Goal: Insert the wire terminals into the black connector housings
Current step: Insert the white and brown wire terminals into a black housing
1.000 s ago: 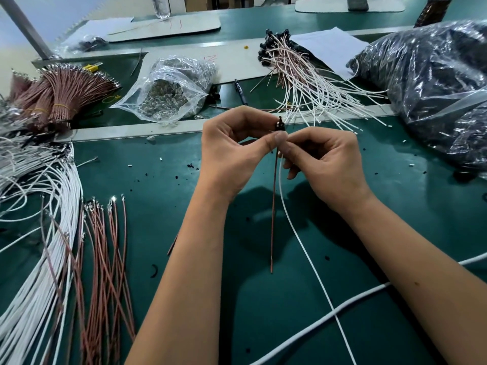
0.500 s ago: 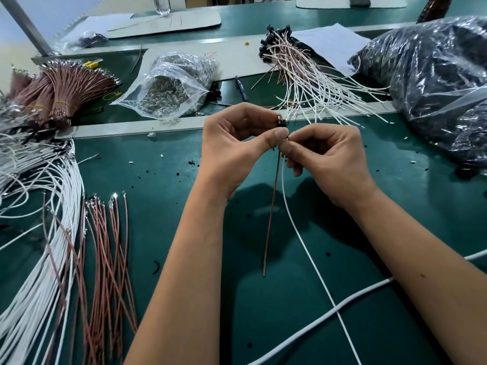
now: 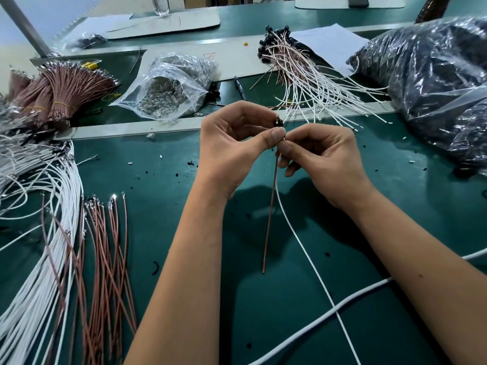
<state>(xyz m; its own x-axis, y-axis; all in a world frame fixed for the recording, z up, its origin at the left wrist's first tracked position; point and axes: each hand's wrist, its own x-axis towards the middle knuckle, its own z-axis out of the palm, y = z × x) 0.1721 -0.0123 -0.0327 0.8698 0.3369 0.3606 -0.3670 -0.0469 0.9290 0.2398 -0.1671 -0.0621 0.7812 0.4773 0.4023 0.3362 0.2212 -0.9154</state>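
My left hand (image 3: pixel 232 148) pinches a small black connector housing (image 3: pixel 278 123) between thumb and fingers, above the green table's middle. My right hand (image 3: pixel 324 164) meets it from the right and pinches the wires just below the housing. A brown wire (image 3: pixel 270 219) hangs straight down from the housing, its free end above the mat. A thin white wire (image 3: pixel 311 264) runs from the same spot toward me. The wire ends at the housing are hidden by my fingertips.
Loose brown wires (image 3: pixel 105 259) and white wires (image 3: pixel 34 272) with terminals lie left. Bundled brown wires (image 3: pixel 60 90) and a clear bag of terminals (image 3: pixel 168 93) sit behind. Finished assemblies (image 3: pixel 303 75) lie far centre. A big bag of black housings (image 3: pixel 432 85) fills the right. A thick white cable (image 3: pixel 355 299) crosses the front.
Both hands stay together at the housing and have shifted slightly. The brown wire's hanging end has swung a little to the left.
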